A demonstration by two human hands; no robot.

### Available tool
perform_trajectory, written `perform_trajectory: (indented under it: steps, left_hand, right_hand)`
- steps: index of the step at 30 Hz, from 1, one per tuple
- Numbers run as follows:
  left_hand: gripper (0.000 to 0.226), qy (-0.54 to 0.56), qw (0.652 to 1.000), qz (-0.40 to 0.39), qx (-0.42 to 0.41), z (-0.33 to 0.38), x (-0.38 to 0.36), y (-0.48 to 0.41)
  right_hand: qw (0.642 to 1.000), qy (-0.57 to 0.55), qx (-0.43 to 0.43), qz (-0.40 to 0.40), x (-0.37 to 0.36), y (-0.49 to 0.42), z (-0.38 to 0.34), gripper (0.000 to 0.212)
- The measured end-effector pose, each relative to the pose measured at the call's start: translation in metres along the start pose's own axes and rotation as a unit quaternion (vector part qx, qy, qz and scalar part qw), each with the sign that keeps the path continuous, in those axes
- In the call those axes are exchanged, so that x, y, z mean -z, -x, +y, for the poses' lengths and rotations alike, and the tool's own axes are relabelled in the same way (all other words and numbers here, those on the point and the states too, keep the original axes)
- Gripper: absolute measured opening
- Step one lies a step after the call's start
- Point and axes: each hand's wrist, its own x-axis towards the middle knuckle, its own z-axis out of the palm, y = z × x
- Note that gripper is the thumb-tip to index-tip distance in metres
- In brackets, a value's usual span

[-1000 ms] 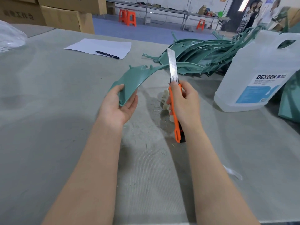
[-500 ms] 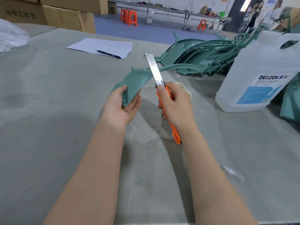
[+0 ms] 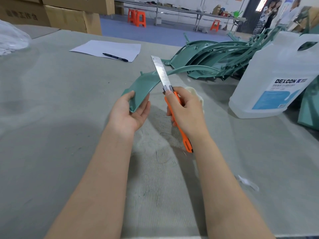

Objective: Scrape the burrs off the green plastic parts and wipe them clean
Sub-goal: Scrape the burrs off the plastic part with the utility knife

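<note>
A long curved green plastic part point(image 3: 144, 84) is held above the grey table by my left hand point(image 3: 132, 112), which grips its near end with the thumb on top. My right hand point(image 3: 187, 110) grips an orange utility knife point(image 3: 179, 116). Its long silver blade point(image 3: 161, 73) points up and away, lying against the part's right edge. A pale cloth point(image 3: 196, 94) peeks out behind my right hand. A pile of more green parts point(image 3: 215, 59) lies at the back right.
A large white DEXCON jug point(image 3: 276, 80) stands at the right. White paper point(image 3: 107, 49) with a black pen point(image 3: 115, 57) lies at the back. Cardboard boxes point(image 3: 69, 16) stand at the far left, a plastic bag point(image 3: 12, 38) at the left edge. Pale shavings point(image 3: 155, 144) lie below my hands.
My right hand has tilted the knife leftward and brought the blade onto the part's edge. The left hand keeps holding the part in nearly the same place.
</note>
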Motion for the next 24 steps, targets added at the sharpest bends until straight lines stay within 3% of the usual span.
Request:
perform_trajectory:
  steps: [5, 7, 10, 16, 24]
  left_hand:
    - [0.017, 0.029, 1.000, -0.004, 0.009, 0.002, -0.002, 0.002]
    - [0.014, 0.047, 0.999, -0.008, 0.004, 0.005, 0.000, 0.001]
    - [0.013, 0.030, 1.000, 0.001, -0.010, 0.003, -0.001, -0.002]
    - [0.009, 0.047, 0.999, -0.014, -0.008, 0.004, 0.001, 0.001]
    - [0.014, 0.062, 0.997, -0.038, 0.008, 0.005, 0.001, 0.004]
  right_hand:
    - [0.979, 0.133, 0.056, -0.142, -0.014, 0.008, -0.001, 0.015]
    - [0.975, 0.140, 0.066, -0.158, -0.017, 0.009, -0.002, 0.016]
    - [0.985, 0.117, 0.052, -0.114, -0.012, 0.005, -0.002, 0.020]
    - [0.998, 0.039, -0.008, 0.058, 0.007, -0.004, 0.001, 0.020]
    - [0.999, 0.029, -0.004, 0.030, 0.003, -0.002, 0.001, 0.019]
